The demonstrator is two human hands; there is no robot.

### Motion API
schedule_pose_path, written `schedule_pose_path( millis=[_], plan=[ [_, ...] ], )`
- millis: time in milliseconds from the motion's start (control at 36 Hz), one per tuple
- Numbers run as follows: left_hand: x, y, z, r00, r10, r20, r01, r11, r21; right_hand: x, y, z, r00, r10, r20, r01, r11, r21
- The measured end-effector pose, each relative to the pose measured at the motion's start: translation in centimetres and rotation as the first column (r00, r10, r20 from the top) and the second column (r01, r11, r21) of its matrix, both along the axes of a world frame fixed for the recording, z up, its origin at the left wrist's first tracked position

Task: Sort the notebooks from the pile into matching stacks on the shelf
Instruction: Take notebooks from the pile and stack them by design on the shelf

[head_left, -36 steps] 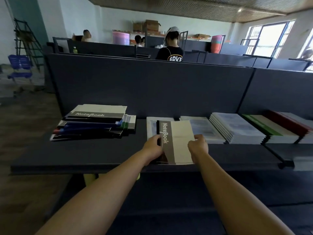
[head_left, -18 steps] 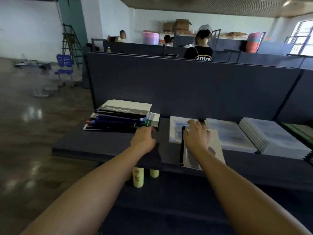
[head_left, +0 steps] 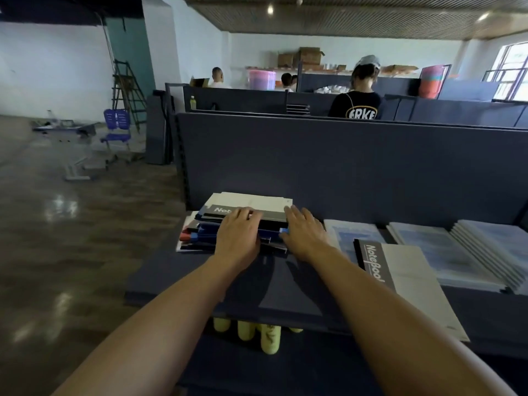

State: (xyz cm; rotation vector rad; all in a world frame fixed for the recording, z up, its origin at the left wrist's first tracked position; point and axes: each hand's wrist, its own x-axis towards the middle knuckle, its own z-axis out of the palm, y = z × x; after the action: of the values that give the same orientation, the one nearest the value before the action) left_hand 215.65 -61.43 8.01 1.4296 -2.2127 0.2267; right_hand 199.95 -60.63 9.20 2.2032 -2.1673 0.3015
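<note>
Two flat hands on the pile (head_left: 228, 228): I see my left hand (head_left: 238, 234) spread on top, right hand (head_left: 304, 231) open against its side, nothing gripped

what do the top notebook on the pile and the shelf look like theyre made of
Top notebook: likely paper with a matte card cover; flat, thin, no glare, printed grey band. Shelf: dark, smooth, matte board, possibly painted metal or laminate; the thin straight edge fits either, so I cannot tell which.
</note>
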Motion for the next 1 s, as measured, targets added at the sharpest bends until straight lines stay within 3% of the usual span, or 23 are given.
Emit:
schedule_pose_path(
  millis=[111, 222, 472, 556, 667, 722, 861, 944, 1000],
  plan=[
    [1.0, -0.5, -1.0, 0.999, -0.051, 0.012, 0.051, 0.998, -0.021, 0.4, -0.8, -0.7, 0.991, 0.024, -0.128, -0.020, 0.999, 0.032],
    [1.4, -0.5, -1.3, 0.998, -0.052, -0.028, 0.051, 0.998, -0.044, 0.6, -0.8, -1.0, 0.977, 0.012, -0.215, -0.032, 0.995, -0.090],
    [1.2, 0.9, -0.7, 0.999, -0.012, -0.043, 0.009, 0.997, -0.074, 0.7, 1.1, 0.0, 0.889, 0.153, -0.431, -0.288, 0.919, -0.268],
    [0.7, 1.7, -0.4, 0.999, 0.011, -0.045, -0.014, 0.998, -0.060, 1.2, 2.5, -0.1, 0.874, 0.176, -0.452, -0.357, 0.865, -0.354],
    [0.3, 2.6, -0.5, 0.996, 0.042, -0.075, -0.045, 0.998, -0.035, 1.3, 4.0, -0.5, 0.882, 0.298, -0.366, -0.453, 0.752, -0.479],
    [0.2, 3.1, -0.6, 0.994, 0.075, -0.079, -0.076, 0.997, -0.004, 1.2, 4.4, -0.7, 0.880, 0.342, -0.329, -0.465, 0.756, -0.461],
    [0.5, 4.6, -0.8, 0.973, 0.184, -0.142, -0.173, 0.981, 0.090, 0.8, 4.9, -0.5, 0.925, 0.268, -0.268, -0.315, 0.937, -0.151],
    [0.8, 5.8, -0.9, 0.913, 0.258, -0.316, -0.215, 0.963, 0.164, 1.1, 5.4, 0.3, 0.929, 0.227, -0.292, -0.274, 0.953, -0.131],
    [0.7, 5.7, -1.0, 0.737, 0.348, -0.579, -0.200, 0.931, 0.306, 1.4, 5.7, 0.6, 0.931, 0.188, -0.312, -0.256, 0.947, -0.193]
  ],
)
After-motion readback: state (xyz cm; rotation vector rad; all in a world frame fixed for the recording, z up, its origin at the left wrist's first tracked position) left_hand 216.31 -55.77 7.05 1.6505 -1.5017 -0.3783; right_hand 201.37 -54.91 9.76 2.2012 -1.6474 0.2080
